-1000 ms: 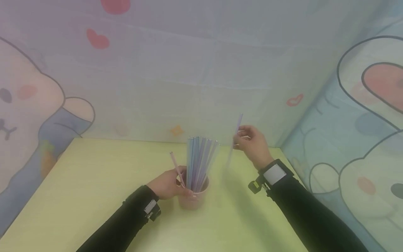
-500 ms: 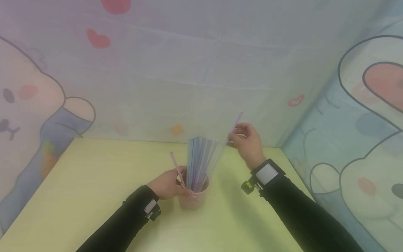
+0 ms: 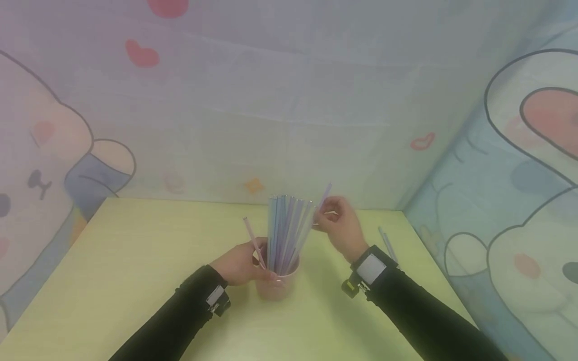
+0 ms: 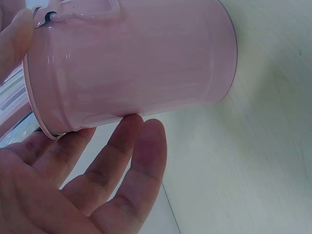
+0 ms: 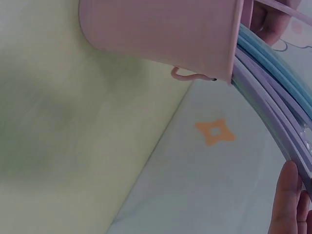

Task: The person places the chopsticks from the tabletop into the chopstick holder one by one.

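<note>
A small pink metal pail stands on the table, packed with blue, purple and clear drinking straws. My left hand grips it at the left, thumb over the rim and fingers around its side; the left wrist view shows the pail wall and the fingers beneath. One pink straw leans left, apart from the bundle. My right hand pinches a purple straw between thumb and fingers, right beside the bundle. The held straw's lower part overlaps the others, slanting toward the pail.
Slim greyish straws lie on the pale yellow table at the right, close to the right forearm. Behind stands a cloth backdrop with cartoon prints; another printed cloth borders the right side.
The right hand has moved left and down with the purple straw, bringing it against the bundle. Straws on the table at the right have come into sight. The left hand stays put.
</note>
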`<state>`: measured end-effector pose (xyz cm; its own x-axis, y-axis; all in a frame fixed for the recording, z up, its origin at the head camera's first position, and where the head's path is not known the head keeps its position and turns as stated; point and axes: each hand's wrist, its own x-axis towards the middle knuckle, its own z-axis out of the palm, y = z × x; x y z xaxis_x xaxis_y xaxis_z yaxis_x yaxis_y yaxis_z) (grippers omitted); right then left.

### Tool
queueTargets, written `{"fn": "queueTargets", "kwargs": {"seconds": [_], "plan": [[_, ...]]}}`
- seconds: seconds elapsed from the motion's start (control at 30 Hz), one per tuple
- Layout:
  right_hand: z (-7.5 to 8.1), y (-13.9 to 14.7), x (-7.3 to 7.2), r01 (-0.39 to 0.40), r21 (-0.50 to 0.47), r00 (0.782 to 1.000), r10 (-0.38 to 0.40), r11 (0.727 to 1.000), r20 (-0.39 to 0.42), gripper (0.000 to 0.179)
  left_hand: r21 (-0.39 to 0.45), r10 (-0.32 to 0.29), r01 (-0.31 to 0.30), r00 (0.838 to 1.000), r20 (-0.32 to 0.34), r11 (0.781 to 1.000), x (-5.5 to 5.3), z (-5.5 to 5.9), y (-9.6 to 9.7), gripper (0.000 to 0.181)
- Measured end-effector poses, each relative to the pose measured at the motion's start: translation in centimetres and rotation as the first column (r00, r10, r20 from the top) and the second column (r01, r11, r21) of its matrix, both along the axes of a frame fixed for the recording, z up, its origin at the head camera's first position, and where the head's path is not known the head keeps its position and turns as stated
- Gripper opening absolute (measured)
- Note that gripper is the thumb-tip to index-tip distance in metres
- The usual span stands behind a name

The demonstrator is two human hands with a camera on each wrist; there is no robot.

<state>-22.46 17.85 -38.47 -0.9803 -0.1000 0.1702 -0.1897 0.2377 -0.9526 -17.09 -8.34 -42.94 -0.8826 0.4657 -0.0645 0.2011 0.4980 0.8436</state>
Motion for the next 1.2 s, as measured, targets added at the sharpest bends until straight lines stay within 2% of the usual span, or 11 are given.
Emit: {"fn": "queueTargets", "kwargs": {"seconds": [0.17,0.5,0.8,1.2], "plan": [[-1.1,-0.2,0.7,-0.027,0.007,0.999,0.027,1.0,0.029,0.04,0.007,-0.003,0.003,1.0,0.004,1.0,0.1,0.0,0.0,0.082],[-2.6,-0.6,1.8,-0.083,0.071,0.996,0.081,0.994,0.034,0.037,0.014,0.002,-0.002,1.0,0.016,1.0,0.2,0.3,0.0,0.081],[-2.8,-0.8,2.0,-0.096,0.09,0.995,0.092,0.991,0.045,0.034,0.009,0.007,-0.007,1.0,0.015,1.0,0.2,0.1,-0.1,0.083],[-3.4,0.2,2.0,-0.133,0.21,0.991,0.129,0.969,0.033,0.036,0.011,-0.002,0.002,1.0,0.006,1.0,0.2,0.1,-0.1,0.083]]}}
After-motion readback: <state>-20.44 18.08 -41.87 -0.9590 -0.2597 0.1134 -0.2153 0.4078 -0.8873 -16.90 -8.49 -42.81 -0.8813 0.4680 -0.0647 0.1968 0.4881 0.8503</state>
